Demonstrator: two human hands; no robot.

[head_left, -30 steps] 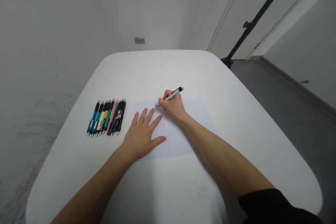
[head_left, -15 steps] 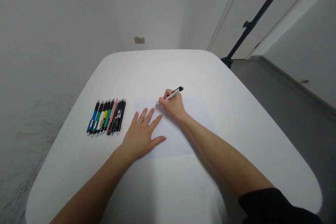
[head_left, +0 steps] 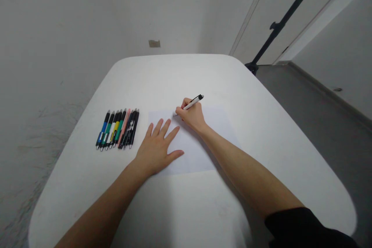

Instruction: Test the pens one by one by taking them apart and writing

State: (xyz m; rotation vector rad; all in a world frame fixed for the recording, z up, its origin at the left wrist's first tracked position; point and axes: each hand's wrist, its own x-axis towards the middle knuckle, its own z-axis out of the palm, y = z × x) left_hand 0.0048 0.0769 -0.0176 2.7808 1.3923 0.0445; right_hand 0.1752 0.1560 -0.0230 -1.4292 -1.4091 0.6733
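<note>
While I watch from my remote station, the white-barrelled pen [head_left: 193,103] sits gripped in my right hand [head_left: 190,116], its long axis slanting from the tip, low at the left, up to the black end at the right, above the sheet of paper [head_left: 200,157]. My open left hand [head_left: 155,151] lies flat, fingers spread, on the sheet's near-left corner, farther from the pen; a row of pens [head_left: 117,128] lies left of the sheet.

Pen [head_left: 194,103]: white barrel of glossy plastic, with a black plastic end. Row of pens [head_left: 117,129]: smooth, glossy plastic barrels in several colours; the tips appear to be metal, though they are too small to confirm. Sheet of paper [head_left: 213,122]: smooth, matt. Table top [head_left: 186,81]: smooth white surface with a low sheen. Sleeve [head_left: 299,226]: matt black cloth. Floor [head_left: 314,124]: smooth, grey, matt.
</note>
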